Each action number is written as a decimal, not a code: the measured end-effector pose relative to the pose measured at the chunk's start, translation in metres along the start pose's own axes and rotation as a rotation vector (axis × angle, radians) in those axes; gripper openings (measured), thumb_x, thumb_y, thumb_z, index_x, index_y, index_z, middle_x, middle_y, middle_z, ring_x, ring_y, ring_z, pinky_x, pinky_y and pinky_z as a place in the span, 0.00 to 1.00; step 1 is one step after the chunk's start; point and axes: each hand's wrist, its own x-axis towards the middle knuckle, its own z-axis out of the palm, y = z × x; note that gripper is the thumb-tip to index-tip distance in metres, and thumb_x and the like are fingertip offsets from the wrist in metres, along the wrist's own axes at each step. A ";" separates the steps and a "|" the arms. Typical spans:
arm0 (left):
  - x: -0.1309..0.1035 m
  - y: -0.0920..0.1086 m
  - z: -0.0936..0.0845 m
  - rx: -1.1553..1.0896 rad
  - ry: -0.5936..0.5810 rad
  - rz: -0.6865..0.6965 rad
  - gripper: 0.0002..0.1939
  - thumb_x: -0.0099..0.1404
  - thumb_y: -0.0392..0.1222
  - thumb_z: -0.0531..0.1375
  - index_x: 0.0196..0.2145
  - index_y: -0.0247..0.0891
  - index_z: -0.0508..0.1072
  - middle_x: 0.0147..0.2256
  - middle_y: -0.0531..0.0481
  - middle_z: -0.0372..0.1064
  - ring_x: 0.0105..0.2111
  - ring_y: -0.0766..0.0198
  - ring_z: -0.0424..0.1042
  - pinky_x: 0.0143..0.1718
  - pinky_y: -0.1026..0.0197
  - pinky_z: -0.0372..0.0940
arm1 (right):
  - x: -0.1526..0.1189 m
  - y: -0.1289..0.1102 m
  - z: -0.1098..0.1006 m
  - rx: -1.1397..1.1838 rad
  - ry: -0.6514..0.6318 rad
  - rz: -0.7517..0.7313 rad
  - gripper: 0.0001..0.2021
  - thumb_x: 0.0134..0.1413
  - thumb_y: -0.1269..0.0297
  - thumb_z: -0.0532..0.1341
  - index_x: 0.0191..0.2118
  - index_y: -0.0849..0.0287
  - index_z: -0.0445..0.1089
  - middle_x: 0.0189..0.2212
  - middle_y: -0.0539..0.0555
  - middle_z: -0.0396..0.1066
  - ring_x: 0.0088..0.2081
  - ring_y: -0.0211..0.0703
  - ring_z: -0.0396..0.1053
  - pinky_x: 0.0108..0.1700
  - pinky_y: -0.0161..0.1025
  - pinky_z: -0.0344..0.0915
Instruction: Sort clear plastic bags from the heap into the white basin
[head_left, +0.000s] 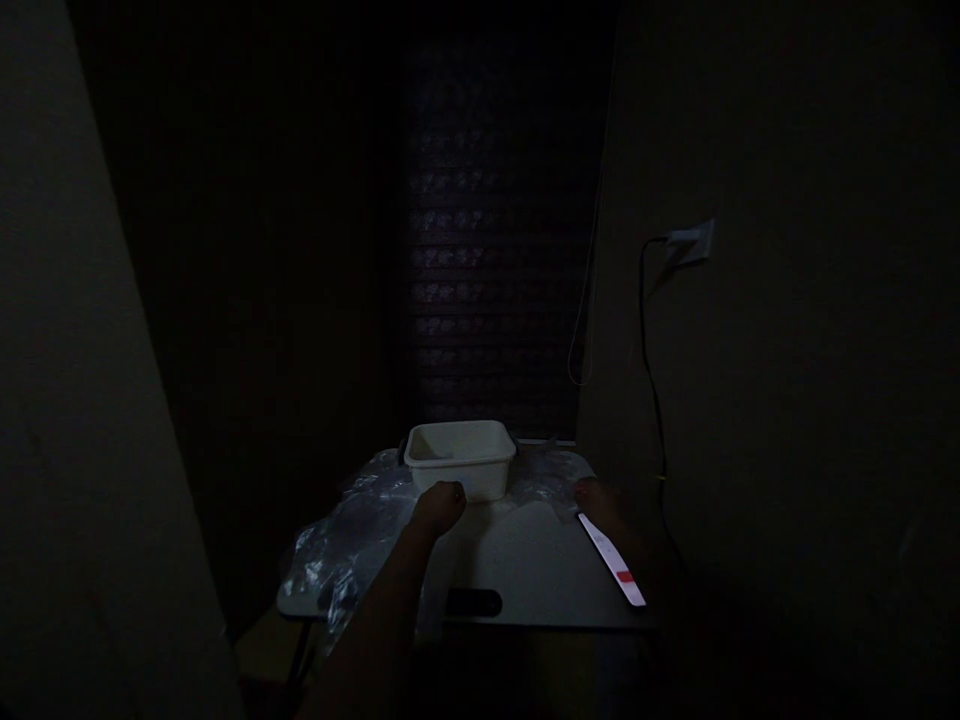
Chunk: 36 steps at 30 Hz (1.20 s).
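Observation:
The scene is very dark. My left hand (441, 507) is closed in a fist just in front of a white plastic bin (461, 480) with dark side handles; whether anything is inside the fist is hidden. Crumpled clear plastic sheeting (352, 530) spreads over the left of the table. To the right of the bin, my right hand (595, 494) is curled closed at the table's right edge, beside more clear plastic (547, 475). What its fingers hold, if anything, cannot be made out. A lit screen (613, 562), apparently a phone's, shows partly beside my right forearm.
A small light-topped folding table (525, 560) with a dark handle slot (474, 602) carries these things. Behind it hangs a dark window blind (457, 250) with a looped cord. On the right wall, a black cable (651, 370) runs down from an outlet (694, 243). A pale wall edge (97, 400) stands at left.

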 end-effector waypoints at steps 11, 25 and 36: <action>0.011 0.007 0.021 0.028 -0.099 0.013 0.13 0.53 0.38 0.45 0.28 0.34 0.67 0.31 0.44 0.65 0.32 0.63 0.64 0.30 0.65 0.57 | -0.005 -0.061 0.023 -0.074 -0.068 -0.280 0.13 0.44 0.70 0.45 0.28 0.62 0.67 0.29 0.58 0.67 0.34 0.43 0.63 0.37 0.39 0.52; -0.011 -0.025 0.005 0.003 -0.076 -0.028 0.13 0.53 0.36 0.44 0.26 0.33 0.67 0.28 0.46 0.66 0.29 0.66 0.64 0.28 0.67 0.55 | -0.023 -0.128 0.045 -0.225 0.025 -0.820 0.12 0.43 0.76 0.46 0.29 0.65 0.65 0.29 0.58 0.66 0.34 0.44 0.61 0.39 0.42 0.51; -0.008 -0.030 0.011 -0.063 -0.050 -0.006 0.12 0.52 0.35 0.45 0.24 0.32 0.67 0.26 0.45 0.66 0.28 0.66 0.64 0.27 0.67 0.55 | -0.013 -0.129 0.047 -0.227 0.030 -0.701 0.11 0.43 0.75 0.47 0.31 0.64 0.64 0.30 0.58 0.66 0.35 0.43 0.60 0.39 0.40 0.51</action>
